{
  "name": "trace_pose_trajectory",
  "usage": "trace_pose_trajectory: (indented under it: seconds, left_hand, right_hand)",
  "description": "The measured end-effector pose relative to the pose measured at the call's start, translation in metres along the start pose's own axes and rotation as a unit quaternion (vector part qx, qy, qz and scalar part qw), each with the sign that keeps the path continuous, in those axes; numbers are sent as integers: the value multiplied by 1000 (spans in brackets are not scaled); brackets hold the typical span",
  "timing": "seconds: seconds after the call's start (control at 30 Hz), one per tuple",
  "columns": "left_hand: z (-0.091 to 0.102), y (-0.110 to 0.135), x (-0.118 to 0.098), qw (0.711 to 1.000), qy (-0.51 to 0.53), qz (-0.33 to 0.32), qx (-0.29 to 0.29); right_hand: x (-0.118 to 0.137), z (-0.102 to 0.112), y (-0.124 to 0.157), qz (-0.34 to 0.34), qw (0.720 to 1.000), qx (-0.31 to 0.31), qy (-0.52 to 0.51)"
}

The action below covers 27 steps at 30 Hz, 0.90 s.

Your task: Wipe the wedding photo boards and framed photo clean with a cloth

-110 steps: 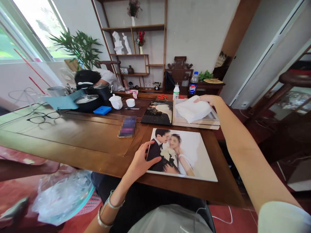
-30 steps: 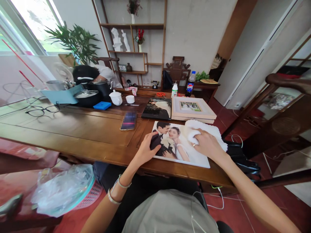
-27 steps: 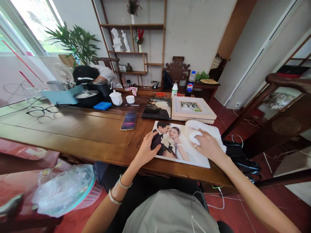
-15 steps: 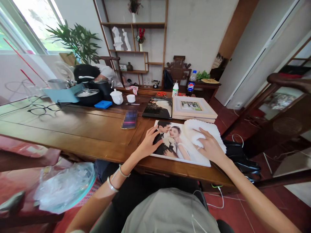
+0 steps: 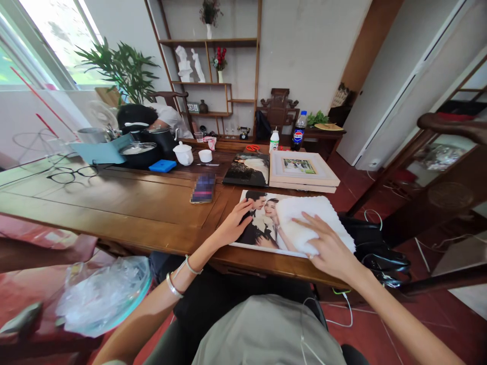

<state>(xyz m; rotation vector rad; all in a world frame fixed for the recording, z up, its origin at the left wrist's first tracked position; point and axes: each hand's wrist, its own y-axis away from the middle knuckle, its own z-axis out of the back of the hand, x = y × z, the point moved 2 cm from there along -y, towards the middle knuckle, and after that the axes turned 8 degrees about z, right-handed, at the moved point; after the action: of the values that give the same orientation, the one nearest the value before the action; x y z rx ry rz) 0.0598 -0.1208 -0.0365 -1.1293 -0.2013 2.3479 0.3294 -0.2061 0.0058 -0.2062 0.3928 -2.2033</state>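
On the wooden table in front of me lies a large photo print of two people in wedding clothes. My left hand rests flat on its left side, fingers stretched out. A fluffy white cloth with a scalloped edge covers the right side of the print. My right hand presses on this cloth with spread fingers. Part of the print is hidden beneath cloth and hand.
Behind the print are a dark photo album and a stack of framed pictures. A phone, glasses and a blue box lie leftward. A cola bottle stands at the back. Someone's dark-haired head is bent low beyond the table.
My right hand and the white cloth have slid leftward and slightly toward me over the print. The left hand has shifted a little to the left, still on the print.
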Motion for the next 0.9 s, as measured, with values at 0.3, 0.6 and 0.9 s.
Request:
trace_pose_trajectory:
  seconds: [0.3, 0.6, 0.9]
  left_hand:
    - [2, -1, 0, 1000, -18, 6, 15]
    - [2, 1, -1, 999, -30, 20, 17]
    - [3, 1, -2, 1000, -13, -2, 0]
  right_hand:
    - [-10, 8, -7, 11, 998, -14, -53]
    - [-53, -5, -23, -18, 999, -42, 2]
    - [41, 10, -2, 90, 992, 42, -76]
